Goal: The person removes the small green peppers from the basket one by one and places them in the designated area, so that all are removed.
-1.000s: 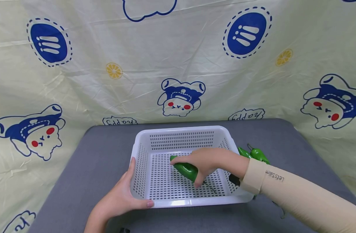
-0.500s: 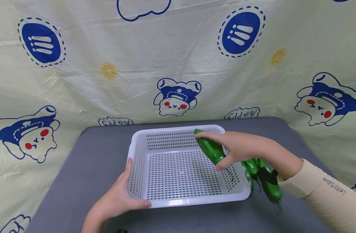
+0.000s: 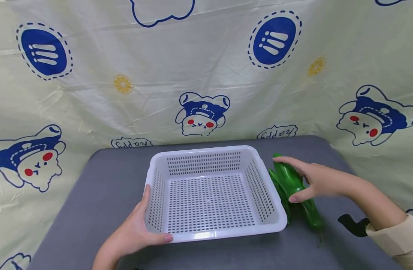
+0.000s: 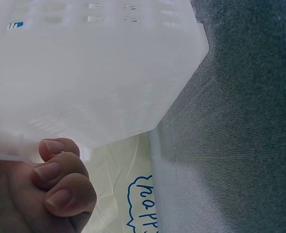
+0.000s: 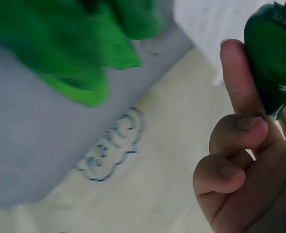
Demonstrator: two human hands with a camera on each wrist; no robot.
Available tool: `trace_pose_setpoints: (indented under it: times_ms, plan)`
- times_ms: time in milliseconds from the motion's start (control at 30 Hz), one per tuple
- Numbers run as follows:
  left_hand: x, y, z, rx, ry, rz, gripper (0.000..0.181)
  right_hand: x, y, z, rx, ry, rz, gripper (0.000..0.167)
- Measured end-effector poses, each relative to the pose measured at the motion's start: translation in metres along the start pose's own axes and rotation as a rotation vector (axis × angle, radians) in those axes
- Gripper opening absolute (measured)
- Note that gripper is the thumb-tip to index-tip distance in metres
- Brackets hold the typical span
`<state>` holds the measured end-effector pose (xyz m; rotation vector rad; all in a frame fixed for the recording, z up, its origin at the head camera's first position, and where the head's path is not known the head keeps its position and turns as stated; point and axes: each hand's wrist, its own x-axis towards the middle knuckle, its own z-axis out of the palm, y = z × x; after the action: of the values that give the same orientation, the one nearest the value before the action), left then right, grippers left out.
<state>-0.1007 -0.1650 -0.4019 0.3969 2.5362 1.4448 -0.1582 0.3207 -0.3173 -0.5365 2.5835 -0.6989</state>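
At the left front corner of a white plastic basket (image 3: 226,231), my left hand (image 3: 130,234) grips the rim, thumb along the front edge. Curled fingertips (image 4: 65,196) show against the basket's outside in the left wrist view. My right hand (image 3: 319,182) pinches a green pepper (image 3: 287,176) between thumb and fingers, to the right of the basket. That pepper is above other green peppers (image 3: 312,217) lying on the table and partly hides them. In the right wrist view the held pepper (image 5: 273,58) rests against the index finger, its stem end up.
The grey table (image 3: 115,187) has its back edge against a printed curtain (image 3: 152,105). Loose green peppers (image 5: 70,53) look blurred in the right wrist view. A dark strap (image 3: 355,225) is at the right wrist.
My right hand has carried the pepper up out of the basket and rightward over its right wall to the peppers beside it. The left hand keeps its grip on the basket.
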Motion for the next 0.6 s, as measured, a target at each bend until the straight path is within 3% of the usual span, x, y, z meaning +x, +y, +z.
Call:
trace_pose_setpoints:
  times_ms: [200,433,600]
  plan:
    - [0.000,-0.002,-0.001,0.008,0.006,0.017,0.144,-0.009,0.025,0.016,-0.020,0.010,0.061,0.105]
    - [-0.001,-0.003,-0.001,0.009,0.006,0.005,0.145,-0.005,0.032,0.030,-0.066,0.003,0.114,0.104]
    - [0.000,-0.002,0.000,0.005,-0.004,-0.005,0.145,-0.004,0.036,0.038,-0.166,-0.005,0.172,0.103]
